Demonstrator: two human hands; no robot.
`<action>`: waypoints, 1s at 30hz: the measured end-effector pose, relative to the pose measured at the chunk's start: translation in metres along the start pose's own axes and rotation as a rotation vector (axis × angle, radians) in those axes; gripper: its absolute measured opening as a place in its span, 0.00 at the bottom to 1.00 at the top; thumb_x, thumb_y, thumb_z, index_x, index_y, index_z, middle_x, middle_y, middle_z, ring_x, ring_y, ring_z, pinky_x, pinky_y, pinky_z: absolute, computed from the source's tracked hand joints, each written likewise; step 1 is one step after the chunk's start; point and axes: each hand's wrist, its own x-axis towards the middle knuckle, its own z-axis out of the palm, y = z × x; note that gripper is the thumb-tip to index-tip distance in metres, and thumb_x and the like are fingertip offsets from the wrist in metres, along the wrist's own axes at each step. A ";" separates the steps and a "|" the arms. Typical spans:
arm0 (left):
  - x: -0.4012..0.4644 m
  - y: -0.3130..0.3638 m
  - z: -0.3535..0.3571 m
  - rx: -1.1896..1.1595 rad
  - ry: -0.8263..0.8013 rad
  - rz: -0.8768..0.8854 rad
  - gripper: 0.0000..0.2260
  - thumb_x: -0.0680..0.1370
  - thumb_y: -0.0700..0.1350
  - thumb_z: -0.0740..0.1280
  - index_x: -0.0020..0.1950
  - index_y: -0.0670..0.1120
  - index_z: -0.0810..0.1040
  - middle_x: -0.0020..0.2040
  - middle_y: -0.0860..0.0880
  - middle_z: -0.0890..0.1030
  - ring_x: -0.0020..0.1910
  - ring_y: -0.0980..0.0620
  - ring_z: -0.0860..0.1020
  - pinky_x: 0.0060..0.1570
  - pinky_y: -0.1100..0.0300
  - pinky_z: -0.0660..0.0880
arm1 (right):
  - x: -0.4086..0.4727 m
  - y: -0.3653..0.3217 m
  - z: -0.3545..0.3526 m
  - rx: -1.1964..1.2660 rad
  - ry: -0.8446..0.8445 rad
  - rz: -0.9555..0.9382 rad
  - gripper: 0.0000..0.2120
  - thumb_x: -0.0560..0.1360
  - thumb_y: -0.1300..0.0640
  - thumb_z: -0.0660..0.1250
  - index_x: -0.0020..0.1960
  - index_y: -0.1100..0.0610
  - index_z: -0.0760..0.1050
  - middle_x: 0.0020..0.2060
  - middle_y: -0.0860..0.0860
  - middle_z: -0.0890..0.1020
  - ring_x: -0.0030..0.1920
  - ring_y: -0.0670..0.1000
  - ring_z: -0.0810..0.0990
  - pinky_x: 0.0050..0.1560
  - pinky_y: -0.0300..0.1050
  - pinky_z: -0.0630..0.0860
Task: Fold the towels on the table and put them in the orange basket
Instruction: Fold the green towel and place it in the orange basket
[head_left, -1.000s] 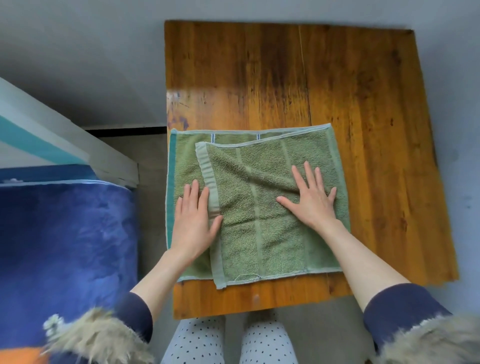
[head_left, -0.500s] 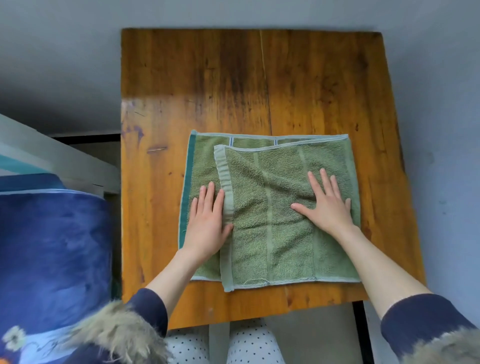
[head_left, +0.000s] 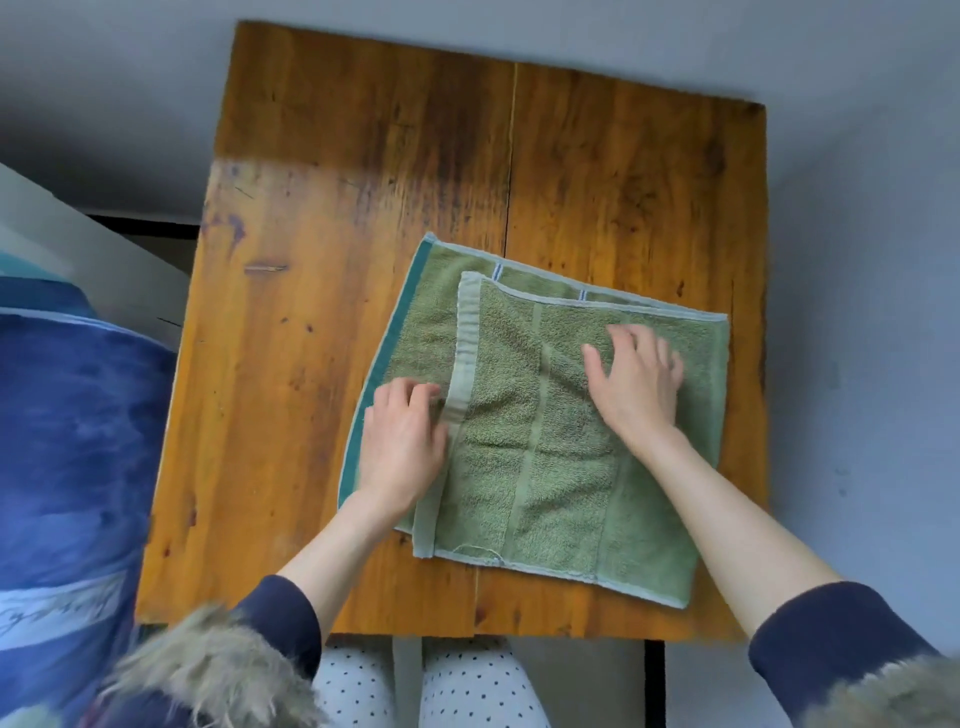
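Green towel (head_left: 545, 441), folded once, lies near table (head_left: 322, 312) front edge; left hand (head_left: 402, 441) and right hand (head_left: 631, 384) rest on it, fingers blurred, curl indeterminate; risk: layers already misaligned, next fold likely skews if dragged.

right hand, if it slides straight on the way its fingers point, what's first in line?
Probably the towel's far hem, just beyond the right hand; past it lies bare table. The fingers are blurred, so their direction is approximate.

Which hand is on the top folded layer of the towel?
The right hand; the left hand rests on the lower layer of the towel.
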 end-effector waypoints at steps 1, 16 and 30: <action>-0.007 -0.001 0.002 0.019 -0.005 -0.050 0.14 0.76 0.44 0.65 0.60 0.41 0.74 0.58 0.42 0.74 0.58 0.42 0.69 0.55 0.52 0.66 | 0.009 -0.013 -0.001 0.023 0.011 -0.069 0.23 0.79 0.46 0.55 0.69 0.57 0.66 0.66 0.55 0.71 0.67 0.55 0.66 0.71 0.58 0.55; -0.039 -0.005 0.018 -0.105 -0.157 -0.268 0.10 0.75 0.52 0.67 0.41 0.48 0.71 0.43 0.51 0.71 0.47 0.50 0.70 0.49 0.55 0.68 | 0.082 -0.118 0.018 -0.022 -0.258 -0.335 0.13 0.76 0.55 0.62 0.60 0.55 0.71 0.60 0.54 0.72 0.63 0.55 0.68 0.62 0.57 0.62; -0.061 -0.022 -0.041 -0.951 -0.375 -0.243 0.04 0.75 0.41 0.69 0.42 0.48 0.76 0.37 0.54 0.80 0.38 0.61 0.78 0.38 0.69 0.72 | 0.060 -0.116 -0.048 0.521 -0.078 -0.253 0.07 0.73 0.56 0.68 0.49 0.57 0.79 0.40 0.46 0.78 0.43 0.45 0.74 0.40 0.35 0.67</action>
